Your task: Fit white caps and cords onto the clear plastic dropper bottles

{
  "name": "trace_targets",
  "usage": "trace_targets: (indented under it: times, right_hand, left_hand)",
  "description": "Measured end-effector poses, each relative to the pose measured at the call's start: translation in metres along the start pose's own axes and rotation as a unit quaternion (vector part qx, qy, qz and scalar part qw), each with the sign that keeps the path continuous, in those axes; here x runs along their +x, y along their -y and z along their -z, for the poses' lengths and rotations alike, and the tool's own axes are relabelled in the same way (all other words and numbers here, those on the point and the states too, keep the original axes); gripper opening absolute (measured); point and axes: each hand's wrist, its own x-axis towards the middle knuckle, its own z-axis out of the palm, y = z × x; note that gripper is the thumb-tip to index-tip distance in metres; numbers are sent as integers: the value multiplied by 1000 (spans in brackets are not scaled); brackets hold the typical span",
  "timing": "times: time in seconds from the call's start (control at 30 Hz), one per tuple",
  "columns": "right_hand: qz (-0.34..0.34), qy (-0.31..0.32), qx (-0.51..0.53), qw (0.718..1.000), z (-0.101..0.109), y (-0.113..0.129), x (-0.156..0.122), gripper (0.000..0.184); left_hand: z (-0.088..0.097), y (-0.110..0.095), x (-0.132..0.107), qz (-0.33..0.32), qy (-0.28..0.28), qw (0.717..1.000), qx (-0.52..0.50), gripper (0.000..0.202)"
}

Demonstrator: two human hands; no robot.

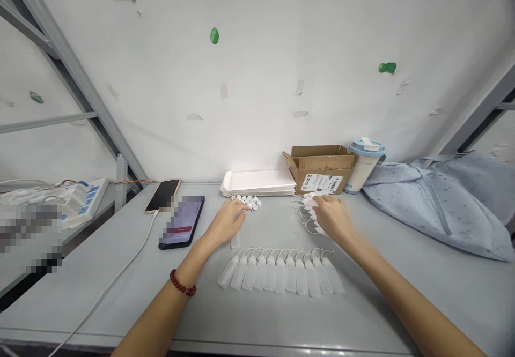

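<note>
My left hand (pixel 226 222) rests on the table beside a small heap of white caps (pixel 251 202); its finger and thumb are apart, pointing at the caps. Just below that hand lies a translucent flat tube (pixel 235 240), partly covered by it. My right hand (pixel 335 217) is closed over a pile of white pieces with thin curved tails (pixel 309 213), its fingertips on them. Which piece the fingers grip is partly hidden. Nearer to me, several translucent flat bottles (pixel 280 275) lie side by side in a row, their thin curved straps toward the back.
At the back stand white flat packets (pixel 259 183), an open cardboard box (pixel 322 166) and a lidded cup (pixel 364 166). A blue patterned cloth bag (pixel 438 201) lies at right. Two phones (pixel 183 223) and a white cable (pixel 120 274) are at left, near a power strip (pixel 86 201).
</note>
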Motion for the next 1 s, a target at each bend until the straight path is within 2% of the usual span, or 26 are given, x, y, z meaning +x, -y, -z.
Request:
trace_targets:
  times: [0.13,0.3,0.87,1.0]
  right_hand:
    - [-11,11,-19,1000,-1,1,-2,16]
    - [-15,17,-29,999,2,4,-4,12]
    - [6,0,-13,1000,3,13,-8,15]
    - [15,-4,-2,1000,1,16,-9,17]
  left_hand:
    - [-11,-5,0,-31,36,999,-10,34]
    - [-18,-1,3,-56,68,996,18,36]
    - [-22,-2,4,-88,69,994,3,35]
    - [-19,-3,4,-69,67,995,-10,37]
